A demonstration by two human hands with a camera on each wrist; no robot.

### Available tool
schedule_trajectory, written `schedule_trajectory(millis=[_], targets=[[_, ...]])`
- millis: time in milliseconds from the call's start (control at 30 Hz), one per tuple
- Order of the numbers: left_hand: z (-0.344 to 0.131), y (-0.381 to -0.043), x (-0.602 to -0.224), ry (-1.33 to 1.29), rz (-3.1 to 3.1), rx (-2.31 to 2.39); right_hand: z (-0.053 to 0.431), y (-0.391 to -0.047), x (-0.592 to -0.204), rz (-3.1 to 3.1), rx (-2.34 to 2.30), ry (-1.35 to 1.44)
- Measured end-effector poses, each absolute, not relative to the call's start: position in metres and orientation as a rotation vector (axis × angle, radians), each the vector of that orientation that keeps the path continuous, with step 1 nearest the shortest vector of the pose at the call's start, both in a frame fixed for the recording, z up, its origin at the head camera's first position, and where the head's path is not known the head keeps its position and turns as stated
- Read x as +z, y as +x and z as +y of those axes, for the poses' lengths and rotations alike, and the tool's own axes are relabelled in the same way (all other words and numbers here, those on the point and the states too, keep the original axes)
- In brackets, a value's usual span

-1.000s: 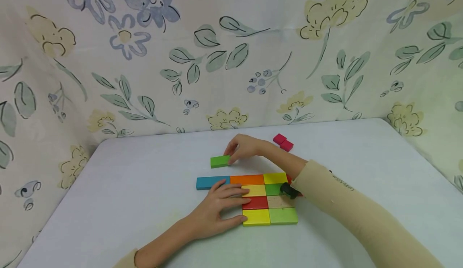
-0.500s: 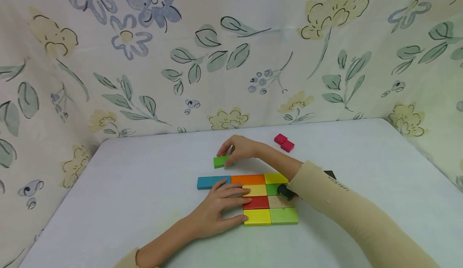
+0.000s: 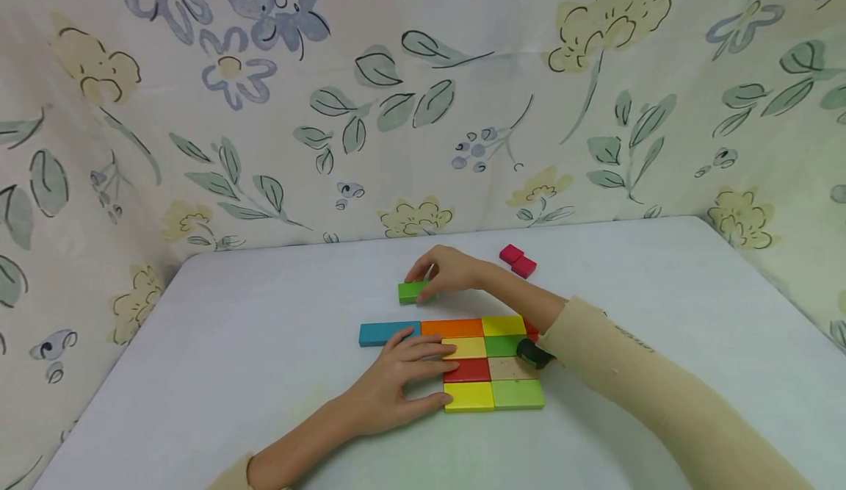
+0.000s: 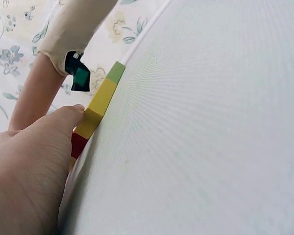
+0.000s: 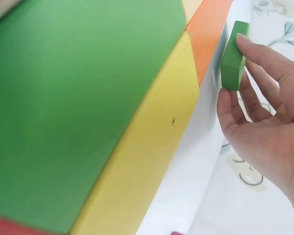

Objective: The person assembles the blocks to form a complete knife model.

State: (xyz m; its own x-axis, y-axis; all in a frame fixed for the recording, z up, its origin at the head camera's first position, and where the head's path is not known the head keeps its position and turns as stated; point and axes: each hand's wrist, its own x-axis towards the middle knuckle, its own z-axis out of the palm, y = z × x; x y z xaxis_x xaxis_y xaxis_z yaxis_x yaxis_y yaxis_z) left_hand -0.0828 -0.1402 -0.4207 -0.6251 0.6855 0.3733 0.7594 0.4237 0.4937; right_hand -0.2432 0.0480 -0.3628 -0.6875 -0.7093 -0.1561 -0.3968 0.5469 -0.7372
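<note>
My right hand (image 3: 444, 271) is at the far side of the blocks and pinches a green wooden block (image 3: 408, 292) between thumb and fingers. In the right wrist view, the thumb and a fingertip of that hand lie against the green block's (image 5: 232, 63) faces. Spread out nearly straight, the fingers of my left hand (image 3: 396, 380) touch the left side of a flat group of coloured blocks: pale yellow (image 3: 465, 347), red (image 3: 471, 370), yellow (image 3: 472, 397). The left thumb tip is at the yellow block (image 4: 99, 103) in the left wrist view.
A blue block (image 3: 380, 333), an orange block (image 3: 452, 328) and another yellow block (image 3: 504, 325) form the back row. Two small red pieces (image 3: 518, 261) lie farther back. My right sleeve and the black wrist device (image 3: 532, 355) cover the group's right part. A floral curtain (image 3: 423, 108) hangs behind the table.
The right hand's fingers shift on the green block, which has moved a little to the right. My left hand keeps its place on the blocks.
</note>
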Motion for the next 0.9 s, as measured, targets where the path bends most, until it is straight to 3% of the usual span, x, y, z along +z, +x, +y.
schedule_trajectory(millis=[900], targets=[[-0.140, -0.083, -0.423, -1.278, -2.565, -0.992, 0.115, -0.225, -0.337, 2.417, -1.106, -0.818]])
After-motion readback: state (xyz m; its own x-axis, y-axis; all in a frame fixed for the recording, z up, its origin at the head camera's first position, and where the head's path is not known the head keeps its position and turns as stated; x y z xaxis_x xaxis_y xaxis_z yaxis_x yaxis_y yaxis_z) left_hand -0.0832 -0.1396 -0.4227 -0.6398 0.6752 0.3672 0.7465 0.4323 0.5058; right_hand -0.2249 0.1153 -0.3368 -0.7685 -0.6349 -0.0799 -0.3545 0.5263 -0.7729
